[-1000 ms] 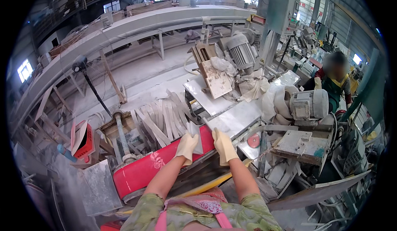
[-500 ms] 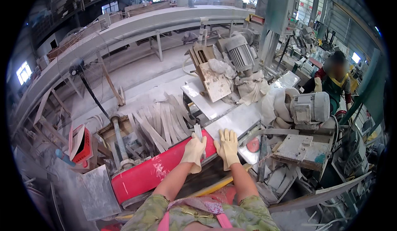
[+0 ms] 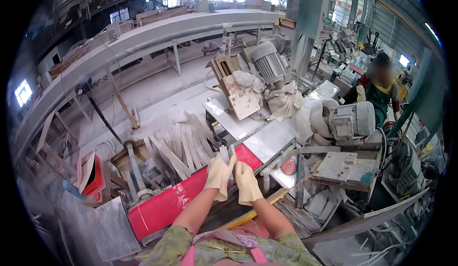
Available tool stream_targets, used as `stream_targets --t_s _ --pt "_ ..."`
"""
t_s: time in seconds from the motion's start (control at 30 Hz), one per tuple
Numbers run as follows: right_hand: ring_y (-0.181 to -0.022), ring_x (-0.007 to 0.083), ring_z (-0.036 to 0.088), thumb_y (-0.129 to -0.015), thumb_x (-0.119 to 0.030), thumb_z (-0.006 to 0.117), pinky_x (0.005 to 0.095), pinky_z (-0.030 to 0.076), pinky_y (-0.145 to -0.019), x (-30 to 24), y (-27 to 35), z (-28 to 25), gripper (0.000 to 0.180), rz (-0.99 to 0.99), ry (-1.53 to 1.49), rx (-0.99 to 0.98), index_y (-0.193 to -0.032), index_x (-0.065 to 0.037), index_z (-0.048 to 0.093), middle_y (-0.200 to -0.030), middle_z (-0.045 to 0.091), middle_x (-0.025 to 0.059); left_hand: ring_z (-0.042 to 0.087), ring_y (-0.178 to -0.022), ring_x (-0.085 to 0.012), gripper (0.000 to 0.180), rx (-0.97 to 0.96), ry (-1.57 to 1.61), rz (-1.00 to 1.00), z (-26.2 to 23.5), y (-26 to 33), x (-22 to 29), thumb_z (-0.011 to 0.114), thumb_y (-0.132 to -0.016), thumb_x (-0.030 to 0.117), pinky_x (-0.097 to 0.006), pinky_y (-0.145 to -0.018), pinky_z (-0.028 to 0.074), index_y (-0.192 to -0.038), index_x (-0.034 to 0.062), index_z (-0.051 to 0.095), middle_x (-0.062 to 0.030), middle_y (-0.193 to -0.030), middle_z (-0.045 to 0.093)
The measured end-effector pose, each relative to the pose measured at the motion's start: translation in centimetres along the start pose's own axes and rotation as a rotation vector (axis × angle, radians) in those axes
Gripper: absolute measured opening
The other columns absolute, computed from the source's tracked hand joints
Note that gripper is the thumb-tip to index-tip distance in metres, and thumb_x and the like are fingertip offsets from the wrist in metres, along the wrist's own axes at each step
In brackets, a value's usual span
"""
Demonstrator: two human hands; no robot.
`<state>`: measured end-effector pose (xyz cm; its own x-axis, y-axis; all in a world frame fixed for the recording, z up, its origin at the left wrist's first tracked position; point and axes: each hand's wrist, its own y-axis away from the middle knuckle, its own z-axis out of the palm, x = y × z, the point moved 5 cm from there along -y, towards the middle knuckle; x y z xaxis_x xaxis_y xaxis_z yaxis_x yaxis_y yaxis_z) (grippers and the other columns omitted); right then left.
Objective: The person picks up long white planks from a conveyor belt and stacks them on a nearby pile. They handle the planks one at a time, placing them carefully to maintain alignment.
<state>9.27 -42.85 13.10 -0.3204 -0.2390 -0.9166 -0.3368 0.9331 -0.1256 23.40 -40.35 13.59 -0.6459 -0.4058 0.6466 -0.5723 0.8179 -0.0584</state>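
Both of my hands wear cream-coloured gloves and are close together over a red belt (image 3: pixel 164 206). My left hand (image 3: pixel 218 174) is closed around a short pale strip (image 3: pixel 223 152) that sticks up past the fingers. A second pale strip (image 3: pixel 232 152) rises between the hands. My right hand (image 3: pixel 247 186) has its fingers curled in at that strip; its lower part is hidden by the gloves. Just beyond the hands, a smooth light-grey metal plate (image 3: pixel 272 139) continues from the belt's end.
Several long pale strips (image 3: pixel 179 147) lie heaped behind the belt. Dusty motors (image 3: pixel 352 120) stand to the right and at the back (image 3: pixel 268 63). A red crate (image 3: pixel 93 178) is at the left. Another person (image 3: pixel 381 92) works at the far right.
My right hand has come off the metal plate, moved left and nearer, and closed beside my left hand. The strips in view have separated. The whole view has shifted slightly.
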Motion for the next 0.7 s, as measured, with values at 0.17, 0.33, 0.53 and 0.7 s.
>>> stream_targets --t_s 0.17,0.33,0.53,0.7 --pt "-0.112 0.0425 0.061 -0.098 -0.036 0.055 0.0457 0.048 -0.097 2.8 -4.2 -2.5 0.046 -0.266 0.197 -0.034 -0.126 -0.001 0.065 -0.117 0.068 0.0233 0.064 -0.112 -0.0458 0.08 -0.01 0.07 -0.103 0.8 0.0 0.0 0.067 -0.087 0.05 -0.049 -0.098 0.052 -0.139 -0.0072 0.047 -0.0325 -0.117 0.066" --pt "-0.123 0.0436 0.051 -0.093 -0.043 0.061 0.0521 0.035 -0.11 6.9 -6.8 -6.2 0.06 -0.569 1.009 0.276 -0.136 -0.002 0.055 -0.128 0.062 0.022 0.06 -0.121 -0.045 0.086 -0.056 0.079 -0.151 0.8 0.3 -0.2 0.064 -0.089 0.049 -0.049 -0.105 0.047 -0.15 -0.0058 0.037 -0.0328 -0.133 0.057" --pt "-0.113 0.0429 0.06 -0.101 -0.034 0.049 0.0471 0.048 -0.096 7.4 -9.5 -6.6 0.042 -0.298 0.776 -0.035 -0.125 -0.002 0.061 -0.115 0.067 0.0249 0.059 -0.122 -0.0456 0.082 -0.042 0.067 -0.103 -0.3 0.9 0.6 0.06 -0.091 0.048 -0.049 -0.105 0.047 -0.15 -0.0047 0.036 -0.0327 -0.132 0.059" --pt "-0.097 0.0472 0.063 -0.105 -0.034 0.042 0.0496 0.05 -0.085 3.4 -5.2 -5.2 0.045 0.126 -0.023 0.105 -0.109 0.004 0.064 -0.098 0.07 0.0253 0.058 -0.123 -0.046 0.079 -0.023 0.087 -0.082 -1.1 1.4 1.0 0.06 -0.091 0.051 -0.048 -0.104 0.047 -0.144 -0.0059 0.042 -0.0323 -0.135 0.057"
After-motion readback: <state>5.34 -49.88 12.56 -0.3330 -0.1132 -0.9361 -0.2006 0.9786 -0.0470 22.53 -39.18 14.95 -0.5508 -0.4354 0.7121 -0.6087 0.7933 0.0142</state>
